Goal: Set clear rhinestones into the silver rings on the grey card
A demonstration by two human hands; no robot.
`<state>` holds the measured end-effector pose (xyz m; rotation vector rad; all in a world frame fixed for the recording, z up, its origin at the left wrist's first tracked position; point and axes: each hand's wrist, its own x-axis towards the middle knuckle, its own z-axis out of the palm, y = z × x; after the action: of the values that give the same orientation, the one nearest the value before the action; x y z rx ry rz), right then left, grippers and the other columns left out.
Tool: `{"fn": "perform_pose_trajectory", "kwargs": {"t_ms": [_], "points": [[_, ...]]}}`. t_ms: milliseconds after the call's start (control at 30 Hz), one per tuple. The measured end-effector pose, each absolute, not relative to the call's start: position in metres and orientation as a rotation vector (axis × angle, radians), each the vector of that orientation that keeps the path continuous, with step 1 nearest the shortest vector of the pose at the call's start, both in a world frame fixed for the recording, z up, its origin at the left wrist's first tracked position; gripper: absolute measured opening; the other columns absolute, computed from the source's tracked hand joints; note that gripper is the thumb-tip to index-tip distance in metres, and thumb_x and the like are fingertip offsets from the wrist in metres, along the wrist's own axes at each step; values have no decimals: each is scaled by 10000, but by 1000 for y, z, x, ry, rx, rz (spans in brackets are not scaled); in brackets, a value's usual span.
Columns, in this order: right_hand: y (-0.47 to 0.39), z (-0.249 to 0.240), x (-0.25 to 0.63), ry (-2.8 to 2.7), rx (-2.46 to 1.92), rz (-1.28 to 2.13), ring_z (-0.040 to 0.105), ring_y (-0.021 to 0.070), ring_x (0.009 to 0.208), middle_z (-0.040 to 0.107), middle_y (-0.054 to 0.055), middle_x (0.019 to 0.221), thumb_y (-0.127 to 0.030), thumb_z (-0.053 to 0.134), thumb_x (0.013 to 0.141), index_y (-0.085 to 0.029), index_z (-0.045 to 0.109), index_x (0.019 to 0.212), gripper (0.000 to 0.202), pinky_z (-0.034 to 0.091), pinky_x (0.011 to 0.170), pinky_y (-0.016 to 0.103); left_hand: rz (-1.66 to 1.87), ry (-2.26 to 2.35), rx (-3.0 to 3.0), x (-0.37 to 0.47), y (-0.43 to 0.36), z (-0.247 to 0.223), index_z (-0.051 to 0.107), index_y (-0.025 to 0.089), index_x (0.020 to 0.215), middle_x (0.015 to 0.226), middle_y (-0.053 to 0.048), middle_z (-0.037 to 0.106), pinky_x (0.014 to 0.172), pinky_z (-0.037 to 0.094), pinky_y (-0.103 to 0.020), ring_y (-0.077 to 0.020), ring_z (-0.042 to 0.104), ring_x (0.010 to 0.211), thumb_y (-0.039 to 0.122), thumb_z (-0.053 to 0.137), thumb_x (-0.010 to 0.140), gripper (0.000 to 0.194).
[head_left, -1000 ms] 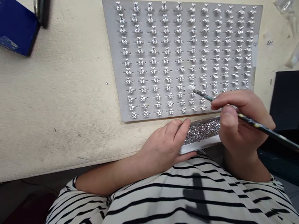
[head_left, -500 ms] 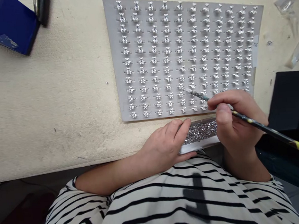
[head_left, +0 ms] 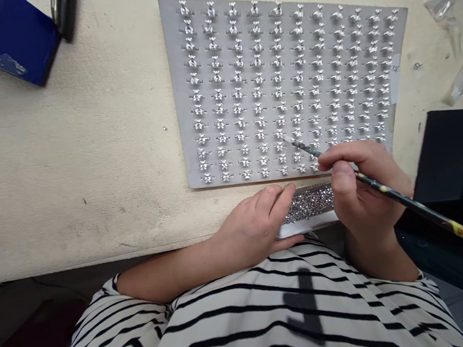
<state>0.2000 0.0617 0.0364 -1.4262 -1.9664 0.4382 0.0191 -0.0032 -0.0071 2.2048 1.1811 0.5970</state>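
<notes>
Between thumb and fingers, my right hand [head_left: 365, 189] grips a thin dark brush [head_left: 413, 206] with a colourful handle end. Its pale tip is at one of the small silver rings [head_left: 280, 134] on a grey board [head_left: 188, 145]; whether it touches cannot be told. The rings, shaped like little figures with stones, stand in rows and columns. My left hand [head_left: 260, 219] is closed round the left end of a shallow tray [head_left: 312, 223] at the table's front edge. Many tiny sparkling stones [head_left: 309, 204] lie in it. My right hand hides the tray's right end.
A blue box [head_left: 9, 39] and a dark tool [head_left: 66, 15] lie at the upper left. Clear plastic bags [head_left: 447, 3] and a black flat item [head_left: 449, 154] are at the right. One tiny loose stone [head_left: 165, 128] rests left of the board on the pale table [head_left: 92, 153].
My right hand and the brush's handle have shifted slightly left, while the brush tip stays at nearly the same ring. My left hand and the tray look unmoved.
</notes>
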Motion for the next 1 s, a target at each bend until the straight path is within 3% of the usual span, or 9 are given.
{"fn": "perform_pose_trajectory", "kwargs": {"t_ms": [200, 533, 800, 1000], "points": [[60, 35, 203, -1918, -1395, 396, 682, 158, 818, 723, -4, 827, -155, 532, 900, -231, 682, 915, 169, 509, 804, 391, 578, 1177, 2192, 19, -4, -7, 400, 29, 1428, 1178, -170, 623, 773, 618, -359, -252, 656, 984, 550, 715, 873, 823], [55, 37, 214, -2249, -1333, 368, 680, 184, 912, 722, 13, 995, -126, 607, 817, -276, 670, 1027, 266, 465, 899, 424, 568, 1173, 2172, 19, -4, -7, 372, 47, 1443, 1201, -178, 616, 780, 622, -378, -254, 661, 998, 546, 697, 888, 814], [56, 30, 208, -1943, -1418, 392, 684, 156, 825, 732, -15, 854, -178, 543, 908, -272, 679, 996, 188, 512, 831, 389, 552, 1169, 2175, 19, -3, -6, 371, 44, 1436, 1191, -179, 618, 776, 615, -374, -260, 659, 1009, 535, 705, 888, 808], [65, 32, 208, -2023, -1446, 412, 694, 167, 893, 747, 0, 920, -182, 546, 917, -259, 689, 999, 182, 518, 875, 407, 577, 1172, 2195, 19, -3, -7, 397, 24, 1420, 1181, -174, 618, 794, 612, -356, -252, 655, 1000, 532, 723, 875, 813]]}}
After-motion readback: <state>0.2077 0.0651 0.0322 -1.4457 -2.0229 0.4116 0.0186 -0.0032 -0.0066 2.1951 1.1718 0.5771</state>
